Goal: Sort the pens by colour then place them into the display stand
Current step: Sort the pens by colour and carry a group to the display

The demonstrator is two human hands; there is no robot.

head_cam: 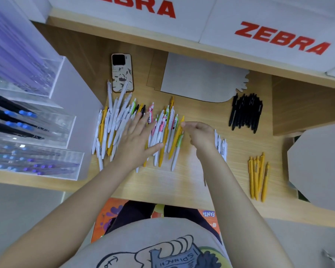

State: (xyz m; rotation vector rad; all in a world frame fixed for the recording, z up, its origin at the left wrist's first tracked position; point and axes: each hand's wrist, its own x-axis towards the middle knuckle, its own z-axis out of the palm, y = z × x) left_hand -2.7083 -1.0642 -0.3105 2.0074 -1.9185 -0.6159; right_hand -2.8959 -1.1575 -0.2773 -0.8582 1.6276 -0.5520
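Left hand [138,138] flat on mixed pens [162,132]; right hand [198,135] pinching yellow pen [177,137].

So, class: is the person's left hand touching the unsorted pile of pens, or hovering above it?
Touching. The head view shows the left hand lying flat with straight fingers spread across the mixed pile of pens, no gap visible between palm and pens.

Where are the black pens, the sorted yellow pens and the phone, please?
black pens [246,113], head view, middle of the bundle's barrels.
sorted yellow pens [258,176], head view, barrel in the group's middle.
phone [122,74], head view, patterned back of its case.
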